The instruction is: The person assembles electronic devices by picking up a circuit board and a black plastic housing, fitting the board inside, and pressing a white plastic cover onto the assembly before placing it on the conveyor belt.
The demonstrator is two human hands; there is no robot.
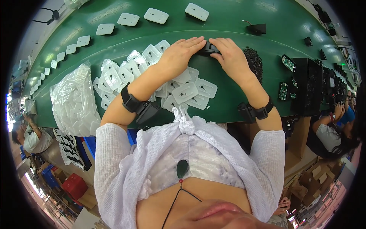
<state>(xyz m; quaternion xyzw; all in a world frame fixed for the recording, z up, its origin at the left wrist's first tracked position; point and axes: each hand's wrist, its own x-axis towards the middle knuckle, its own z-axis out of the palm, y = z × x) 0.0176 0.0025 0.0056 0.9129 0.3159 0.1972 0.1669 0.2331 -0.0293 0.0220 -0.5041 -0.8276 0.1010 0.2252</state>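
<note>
Between my two hands, on the far part of the green table, is a small black plastic part with a recess in its top. My left hand grips its left end, fingers straight and close together. On the right end, my right hand closes with thumb and fingers. Part of the piece is hidden under the fingertips. Under and beside my left forearm lies a loose pile of white rounded plastic plates. A heap of tiny black pieces sits just right of my right hand.
A clear plastic bag of white plates lies at left. A row of white plates runs along the far side. At right are a black wedge-shaped part, green circuit boards and a black box. Other people sit at both sides.
</note>
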